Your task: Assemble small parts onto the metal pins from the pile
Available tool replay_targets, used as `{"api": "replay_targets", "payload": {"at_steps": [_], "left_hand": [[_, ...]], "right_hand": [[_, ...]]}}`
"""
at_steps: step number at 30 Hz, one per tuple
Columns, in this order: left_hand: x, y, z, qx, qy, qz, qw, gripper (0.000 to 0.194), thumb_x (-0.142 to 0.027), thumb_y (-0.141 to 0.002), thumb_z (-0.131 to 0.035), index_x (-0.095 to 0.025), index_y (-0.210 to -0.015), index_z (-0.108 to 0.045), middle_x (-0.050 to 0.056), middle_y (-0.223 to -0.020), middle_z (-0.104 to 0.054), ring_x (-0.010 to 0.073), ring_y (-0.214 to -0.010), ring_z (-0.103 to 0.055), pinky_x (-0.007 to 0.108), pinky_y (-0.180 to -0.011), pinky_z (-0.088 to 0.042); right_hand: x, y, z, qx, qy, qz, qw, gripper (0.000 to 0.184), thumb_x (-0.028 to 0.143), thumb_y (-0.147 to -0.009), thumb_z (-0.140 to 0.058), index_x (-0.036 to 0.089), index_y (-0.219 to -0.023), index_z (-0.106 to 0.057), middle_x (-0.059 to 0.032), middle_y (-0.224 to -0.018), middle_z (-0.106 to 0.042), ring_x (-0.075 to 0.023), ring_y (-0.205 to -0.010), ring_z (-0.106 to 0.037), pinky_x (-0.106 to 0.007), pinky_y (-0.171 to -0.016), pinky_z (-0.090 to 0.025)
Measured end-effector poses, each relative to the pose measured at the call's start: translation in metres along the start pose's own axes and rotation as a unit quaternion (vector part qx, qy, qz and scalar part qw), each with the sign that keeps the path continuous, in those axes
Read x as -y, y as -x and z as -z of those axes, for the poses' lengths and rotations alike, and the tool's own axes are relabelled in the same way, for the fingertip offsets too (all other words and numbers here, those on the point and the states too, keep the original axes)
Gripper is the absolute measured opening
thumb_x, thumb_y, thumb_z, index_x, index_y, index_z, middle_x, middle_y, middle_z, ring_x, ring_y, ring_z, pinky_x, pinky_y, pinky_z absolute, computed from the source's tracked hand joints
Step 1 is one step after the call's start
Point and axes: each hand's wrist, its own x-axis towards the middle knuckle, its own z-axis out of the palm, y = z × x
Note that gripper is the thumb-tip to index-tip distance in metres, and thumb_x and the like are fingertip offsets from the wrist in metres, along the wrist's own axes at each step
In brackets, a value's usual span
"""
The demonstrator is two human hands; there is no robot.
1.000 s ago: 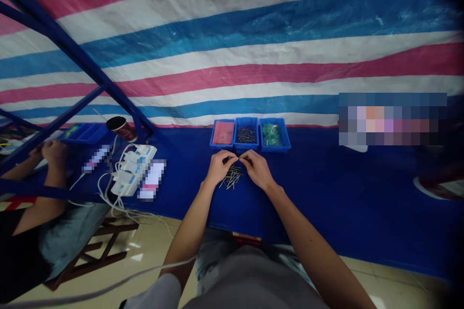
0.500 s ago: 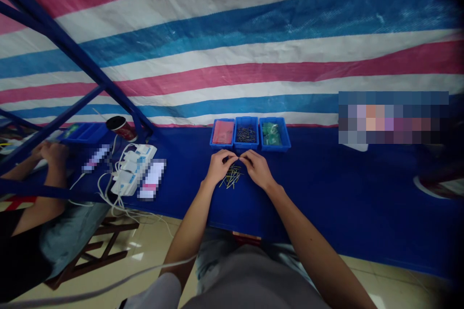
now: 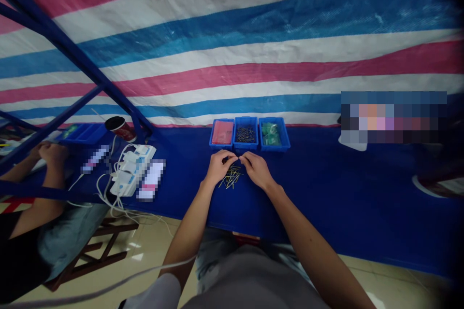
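Observation:
My left hand [image 3: 218, 166] and my right hand [image 3: 256, 168] meet fingertip to fingertip over a small pile of thin metal pins [image 3: 231, 178] on the blue table [image 3: 319, 188]. Both hands are pinched closed on something small between them that I cannot make out. Just behind the hands stand three small blue bins in a row: one with pink pieces [image 3: 222, 133], one with dark pins [image 3: 245, 133] and one with green pieces [image 3: 271, 134].
A white power strip with cables [image 3: 131, 176] lies to the left, with a red cup [image 3: 119, 128] and a blue tray [image 3: 85, 133] behind it. Another person's hands [image 3: 50, 154] work at the far left. A striped tarp hangs behind the table.

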Motion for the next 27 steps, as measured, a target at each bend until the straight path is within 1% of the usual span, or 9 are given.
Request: {"api": "replay_targets", "payload": {"at_steps": [4,7,11,15,19,22,27], "left_hand": [[0.0007,-0.0003,-0.0001,0.000,-0.005,0.005,1.000,0.016,-0.030,-0.090,-0.064,-0.017,-0.085,-0.073,0.003,-0.082,-0.070,0.0148,-0.075,-0.062,0.026,-0.070,-0.046],[0.0014,-0.0005,0.0002,-0.002,-0.003,0.006,1.000,0.016,-0.030,-0.089,-0.065,-0.017,-0.084,-0.072,0.003,-0.081,-0.069,0.0140,-0.074,-0.061,0.025,-0.068,-0.045],[0.0016,-0.0003,0.0000,-0.007,0.000,0.009,1.000,0.014,-0.029,-0.089,-0.066,-0.017,-0.084,-0.073,0.002,-0.081,-0.069,0.0137,-0.073,-0.060,0.025,-0.067,-0.044],[0.0001,-0.0005,-0.0001,-0.005,-0.001,0.010,1.000,0.016,-0.030,-0.089,-0.066,-0.017,-0.085,-0.073,0.003,-0.079,-0.068,0.0140,-0.071,-0.060,0.025,-0.066,-0.044],[-0.0024,-0.0010,0.0007,-0.006,0.000,0.010,1.000,0.018,-0.032,-0.089,-0.065,-0.017,-0.083,-0.073,0.004,-0.078,-0.068,0.0146,-0.071,-0.060,0.025,-0.067,-0.044],[-0.0027,-0.0011,0.0012,-0.001,0.003,0.007,1.000,0.020,-0.033,-0.090,-0.064,-0.017,-0.083,-0.072,0.004,-0.079,-0.068,0.0152,-0.073,-0.061,0.026,-0.071,-0.045],[-0.0014,-0.0006,0.0004,-0.012,0.007,0.014,1.000,0.021,-0.036,-0.090,-0.064,-0.017,-0.083,-0.072,0.005,-0.080,-0.069,0.0156,-0.073,-0.061,0.026,-0.069,-0.045]], "right_hand": [[0.0029,0.0005,0.0007,-0.016,-0.023,-0.005,1.000,0.014,0.032,-0.097,-0.051,0.022,-0.093,-0.059,-0.0022,-0.084,-0.065,-0.0173,-0.072,-0.059,-0.027,-0.067,-0.041],[0.0040,0.0003,-0.0001,-0.022,-0.040,-0.009,0.999,0.010,0.029,-0.094,-0.054,0.022,-0.100,-0.059,-0.0021,-0.086,-0.066,-0.0173,-0.072,-0.059,-0.027,-0.067,-0.042],[0.0015,-0.0007,-0.0024,-0.025,-0.040,-0.001,0.999,0.010,0.026,-0.093,-0.052,0.022,-0.096,-0.060,-0.0033,-0.086,-0.066,-0.0188,-0.078,-0.061,-0.028,-0.069,-0.043],[0.0002,-0.0009,-0.0020,-0.027,-0.043,0.008,0.999,0.011,0.024,-0.094,-0.050,0.022,-0.093,-0.061,-0.0030,-0.086,-0.066,-0.0185,-0.078,-0.060,-0.029,-0.071,-0.043],[0.0031,-0.0006,0.0001,-0.024,-0.048,0.011,0.999,0.011,0.024,-0.093,-0.051,0.022,-0.090,-0.061,-0.0029,-0.085,-0.066,-0.0184,-0.077,-0.061,-0.028,-0.070,-0.044],[0.0048,-0.0004,0.0006,-0.032,-0.047,0.010,0.998,0.012,0.023,-0.094,-0.049,0.022,-0.091,-0.060,-0.0035,-0.087,-0.066,-0.0188,-0.080,-0.061,-0.028,-0.071,-0.045],[0.0039,0.0000,0.0003,-0.035,-0.039,0.010,0.999,0.011,0.023,-0.094,-0.050,0.022,-0.088,-0.060,-0.0018,-0.083,-0.065,-0.0178,-0.076,-0.061,-0.027,-0.068,-0.044]]}}
